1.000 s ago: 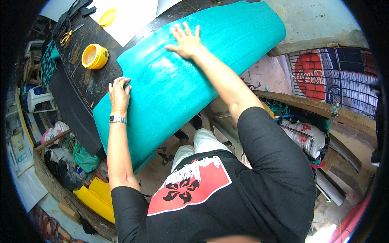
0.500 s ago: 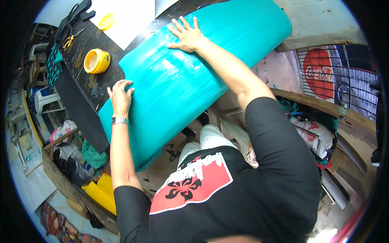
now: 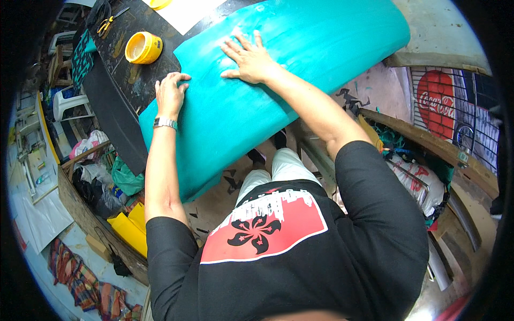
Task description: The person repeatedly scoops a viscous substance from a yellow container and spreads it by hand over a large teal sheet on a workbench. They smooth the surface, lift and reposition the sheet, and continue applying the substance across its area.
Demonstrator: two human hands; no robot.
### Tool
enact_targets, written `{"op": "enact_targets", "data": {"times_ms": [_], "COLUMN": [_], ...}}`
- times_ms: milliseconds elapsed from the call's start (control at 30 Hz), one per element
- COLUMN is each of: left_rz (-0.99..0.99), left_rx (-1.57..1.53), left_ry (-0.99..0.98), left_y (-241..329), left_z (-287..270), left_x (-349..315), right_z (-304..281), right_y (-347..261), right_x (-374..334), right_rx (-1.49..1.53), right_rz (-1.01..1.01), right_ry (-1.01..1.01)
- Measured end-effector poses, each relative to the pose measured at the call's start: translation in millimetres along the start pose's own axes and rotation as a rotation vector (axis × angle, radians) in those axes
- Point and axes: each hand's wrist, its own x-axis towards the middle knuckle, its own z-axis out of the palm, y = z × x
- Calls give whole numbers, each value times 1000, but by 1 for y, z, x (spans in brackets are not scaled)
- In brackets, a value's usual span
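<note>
A large teal sheet, smooth and slightly glossy, lies over the dark worktable and hangs past its near edge. My right hand rests flat on its upper middle, fingers spread. At the notch in the sheet's left edge is my left hand, its fingers bent and its thumb close to them, pinching the edge; the fingertips are partly hard to make out. A yellow tub of pale paste stands open just beyond that hand. Yellow-handled scissors lie farther off to the left.
White paper with a yellow lid lies at the table's far side. Black material hangs over the left edge. Bags and a green cloth sit below, near a white plastic stool. A wooden beam runs at right.
My right hand has slid toward me and a little left over the teal sheet, nearer my left hand. My left hand stays at the notch. The whole view has shifted.
</note>
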Motion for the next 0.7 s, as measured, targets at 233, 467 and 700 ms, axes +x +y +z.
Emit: {"op": "enact_targets", "data": {"times_ms": [233, 467, 700], "left_rz": [-51, 24, 28], "left_rx": [-114, 53, -28], "left_ry": [53, 11, -16], "left_y": [-19, -30, -29], "left_z": [5, 9, 9], "left_x": [5, 14, 14], "right_z": [6, 7, -41], "right_y": [-29, -86, -65], "right_x": [0, -30, -123], "right_rx": [-88, 64, 1064], "right_rz": [-173, -288, -8], "right_ry": [-21, -93, -122]}}
